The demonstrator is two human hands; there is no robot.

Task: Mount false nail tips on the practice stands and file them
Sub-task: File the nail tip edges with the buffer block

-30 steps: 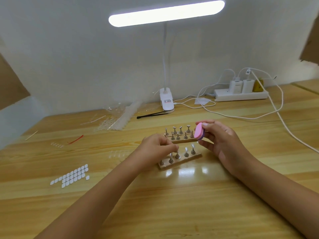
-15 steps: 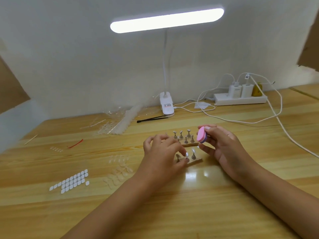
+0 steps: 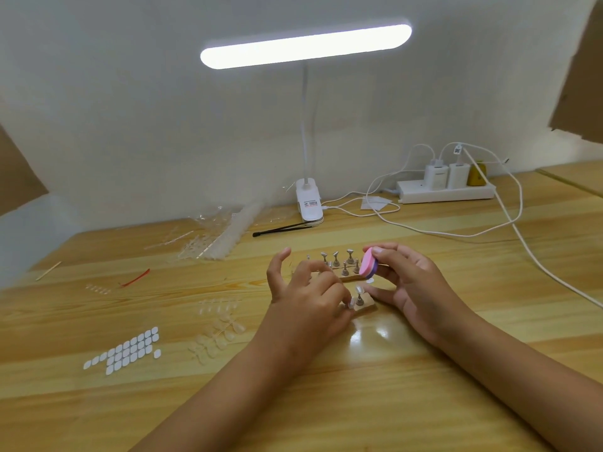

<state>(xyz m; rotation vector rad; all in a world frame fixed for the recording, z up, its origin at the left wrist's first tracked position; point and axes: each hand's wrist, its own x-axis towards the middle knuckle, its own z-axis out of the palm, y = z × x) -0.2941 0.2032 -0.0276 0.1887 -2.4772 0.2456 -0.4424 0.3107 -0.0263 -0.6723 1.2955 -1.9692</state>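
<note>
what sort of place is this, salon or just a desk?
Probably a makeshift nail-practice desk, not a salon: a plain wooden table, a clip-on lamp, a power strip with chargers, and a small practice stand.

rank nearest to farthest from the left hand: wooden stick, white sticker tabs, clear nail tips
1. clear nail tips, just left of the left hand
2. white sticker tabs, farther left
3. wooden stick, far left, toward the back

Most of near practice stand [image 3: 367, 308] hidden under left hand [image 3: 306, 301], white cable [image 3: 554, 263] cut by right edge, lamp label [image 3: 310, 203] illegible.
</note>
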